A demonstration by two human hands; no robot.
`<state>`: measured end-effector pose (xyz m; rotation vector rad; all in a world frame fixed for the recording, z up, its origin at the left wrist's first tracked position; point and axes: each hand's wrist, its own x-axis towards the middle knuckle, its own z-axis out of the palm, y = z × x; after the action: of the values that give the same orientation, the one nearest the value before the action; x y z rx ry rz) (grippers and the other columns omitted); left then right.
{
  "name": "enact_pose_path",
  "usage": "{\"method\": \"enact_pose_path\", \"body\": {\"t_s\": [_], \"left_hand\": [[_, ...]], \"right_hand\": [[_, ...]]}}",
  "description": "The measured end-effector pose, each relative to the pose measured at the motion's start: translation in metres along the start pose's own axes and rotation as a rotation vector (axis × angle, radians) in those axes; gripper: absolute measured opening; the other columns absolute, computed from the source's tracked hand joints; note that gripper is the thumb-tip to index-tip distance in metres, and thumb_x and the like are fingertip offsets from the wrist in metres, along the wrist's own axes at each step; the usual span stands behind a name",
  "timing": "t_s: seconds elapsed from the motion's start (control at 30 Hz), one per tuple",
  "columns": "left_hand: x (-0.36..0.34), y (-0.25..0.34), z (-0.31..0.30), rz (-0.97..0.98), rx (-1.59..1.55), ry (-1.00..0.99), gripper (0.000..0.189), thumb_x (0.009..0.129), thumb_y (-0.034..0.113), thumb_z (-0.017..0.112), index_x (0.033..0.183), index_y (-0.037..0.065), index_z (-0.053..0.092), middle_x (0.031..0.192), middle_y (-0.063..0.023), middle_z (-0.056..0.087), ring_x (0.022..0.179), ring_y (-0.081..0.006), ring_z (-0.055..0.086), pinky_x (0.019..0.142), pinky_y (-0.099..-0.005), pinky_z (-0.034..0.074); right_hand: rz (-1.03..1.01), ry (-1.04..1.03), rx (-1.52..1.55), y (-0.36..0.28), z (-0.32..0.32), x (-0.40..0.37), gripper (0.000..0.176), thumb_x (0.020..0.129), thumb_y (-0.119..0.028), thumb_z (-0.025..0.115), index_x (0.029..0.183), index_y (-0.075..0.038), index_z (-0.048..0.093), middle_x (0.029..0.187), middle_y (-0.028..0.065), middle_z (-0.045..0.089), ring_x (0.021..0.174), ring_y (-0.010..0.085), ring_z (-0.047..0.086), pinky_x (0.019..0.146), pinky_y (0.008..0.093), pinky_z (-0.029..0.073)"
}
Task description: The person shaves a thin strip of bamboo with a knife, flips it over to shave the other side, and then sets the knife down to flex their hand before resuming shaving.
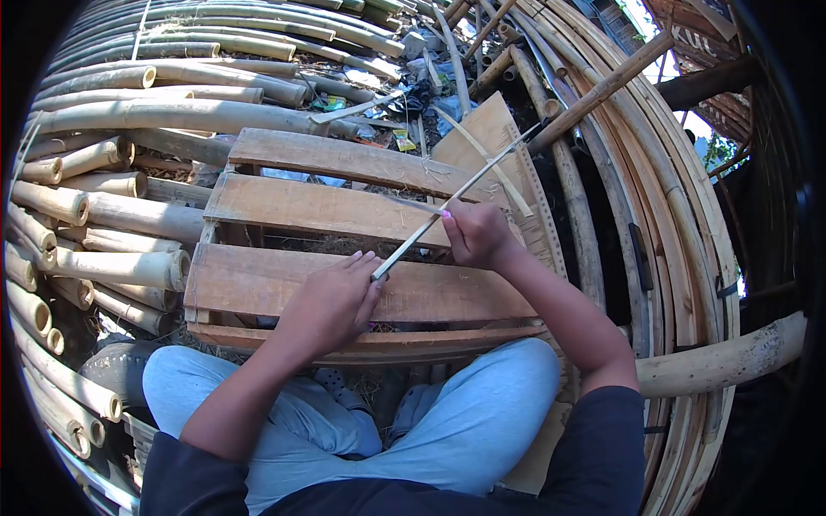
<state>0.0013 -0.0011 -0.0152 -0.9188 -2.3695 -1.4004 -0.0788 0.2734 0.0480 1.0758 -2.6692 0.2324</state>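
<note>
A thin, pale bamboo strip (408,245) runs slantwise over a slatted wooden bench (249,279), from lower left to upper right. My left hand (327,301) rests on the front slat with its fingers closed on the strip's near end. Farther along, my right hand (477,234) is closed around a knife (411,203); its handle is mostly hidden in my fist. The narrow blade points left and meets the strip beside my right thumb. Another flat bamboo strip (486,157) lies beyond, crossing under the far part of the held one.
Cut bamboo poles (138,211) are piled on the left and at the back. Long split lengths (662,215) stack along the right, near a slanting pole (602,90). A brown board (482,120) lies behind the bench. Litter (404,140) covers the ground beyond. My knees flank the bench front.
</note>
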Motion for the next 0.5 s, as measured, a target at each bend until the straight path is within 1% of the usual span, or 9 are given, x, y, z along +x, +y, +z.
{"method": "enact_pose_path", "body": {"t_s": [0.07, 0.1, 0.17, 0.23, 0.3, 0.37, 0.4, 0.43, 0.5], "left_hand": [[0.003, -0.004, -0.002, -0.098, -0.015, -0.052, 0.023, 0.101, 0.015, 0.050, 0.105, -0.001, 0.067, 0.084, -0.0259, 0.066, 0.087, -0.0421, 0.068, 0.083, -0.0504, 0.052], [0.005, 0.000, -0.007, -0.098, -0.017, -0.052, 0.023, 0.101, 0.015, 0.050, 0.105, -0.001, 0.067, 0.084, -0.0259, 0.066, 0.087, -0.0421, 0.068, 0.083, -0.0504, 0.052], [0.010, 0.011, -0.023, -0.281, -0.155, -0.210, 0.027, 0.100, 0.018, 0.050, 0.103, -0.004, 0.066, 0.084, -0.0270, 0.067, 0.085, -0.0440, 0.067, 0.085, -0.0507, 0.052], [0.010, 0.008, -0.021, -0.300, -0.188, -0.163, 0.027, 0.100, 0.019, 0.051, 0.099, -0.003, 0.067, 0.078, -0.0255, 0.065, 0.079, -0.0439, 0.065, 0.079, -0.0511, 0.051], [0.007, 0.005, -0.018, -0.324, -0.223, -0.127, 0.027, 0.100, 0.019, 0.052, 0.096, -0.003, 0.068, 0.071, -0.0239, 0.064, 0.073, -0.0437, 0.064, 0.073, -0.0515, 0.050], [0.010, 0.002, -0.015, -0.297, -0.141, -0.127, 0.025, 0.099, 0.018, 0.054, 0.095, -0.002, 0.068, 0.071, -0.0234, 0.063, 0.071, -0.0425, 0.064, 0.065, -0.0509, 0.047], [0.008, 0.003, -0.015, -0.293, -0.144, -0.125, 0.025, 0.099, 0.018, 0.054, 0.095, -0.002, 0.068, 0.071, -0.0234, 0.063, 0.071, -0.0425, 0.064, 0.065, -0.0509, 0.047], [0.007, 0.002, -0.017, -0.284, -0.174, -0.115, 0.024, 0.100, 0.017, 0.054, 0.098, -0.002, 0.069, 0.073, -0.0224, 0.064, 0.070, -0.0392, 0.064, 0.066, -0.0466, 0.049], [0.005, 0.001, -0.016, -0.282, -0.206, -0.113, 0.024, 0.100, 0.016, 0.054, 0.101, -0.001, 0.070, 0.075, -0.0215, 0.065, 0.068, -0.0360, 0.065, 0.067, -0.0424, 0.050]], "right_hand": [[0.079, 0.060, -0.004, 0.018, 0.010, -0.002, 0.025, 0.100, -0.020, 0.053, 0.081, -0.003, 0.054, 0.061, 0.0196, 0.058, 0.053, 0.0392, 0.060, 0.050, 0.0489, 0.047], [0.143, 0.122, -0.009, 0.024, 0.014, -0.002, 0.025, 0.099, -0.021, 0.053, 0.082, -0.003, 0.053, 0.059, 0.0184, 0.057, 0.051, 0.0389, 0.059, 0.049, 0.0483, 0.047], [0.222, 0.182, -0.099, -0.012, 0.028, -0.005, 0.025, 0.100, -0.021, 0.053, 0.081, -0.004, 0.054, 0.056, 0.0165, 0.055, 0.050, 0.0371, 0.059, 0.047, 0.0465, 0.046], [-0.020, 0.112, -0.022, -0.050, 0.015, -0.005, 0.026, 0.101, -0.020, 0.052, 0.080, -0.004, 0.054, 0.056, 0.0165, 0.056, 0.050, 0.0362, 0.060, 0.047, 0.0463, 0.047], [0.001, 0.073, -0.011, -0.028, 0.018, -0.008, 0.027, 0.101, -0.021, 0.052, 0.080, -0.005, 0.053, 0.055, 0.0160, 0.056, 0.050, 0.0362, 0.060, 0.046, 0.0456, 0.047], [0.167, 0.141, -0.123, 0.000, 0.019, -0.005, 0.026, 0.100, -0.023, 0.053, 0.080, -0.006, 0.052, 0.054, 0.0147, 0.054, 0.049, 0.0358, 0.060, 0.046, 0.0446, 0.047], [0.218, 0.079, -0.155, -0.017, 0.015, -0.001, 0.025, 0.099, -0.023, 0.054, 0.081, -0.006, 0.051, 0.054, 0.0136, 0.054, 0.049, 0.0353, 0.059, 0.046, 0.0439, 0.047], [0.207, 0.084, -0.162, -0.038, 0.013, 0.002, 0.025, 0.099, -0.023, 0.054, 0.081, -0.006, 0.051, 0.054, 0.0136, 0.054, 0.049, 0.0353, 0.059, 0.046, 0.0439, 0.047], [-0.020, 0.011, -0.022, -0.076, 0.011, -0.004, 0.024, 0.099, -0.022, 0.053, 0.081, -0.006, 0.051, 0.058, 0.0137, 0.056, 0.049, 0.0352, 0.059, 0.047, 0.0442, 0.047]]}}
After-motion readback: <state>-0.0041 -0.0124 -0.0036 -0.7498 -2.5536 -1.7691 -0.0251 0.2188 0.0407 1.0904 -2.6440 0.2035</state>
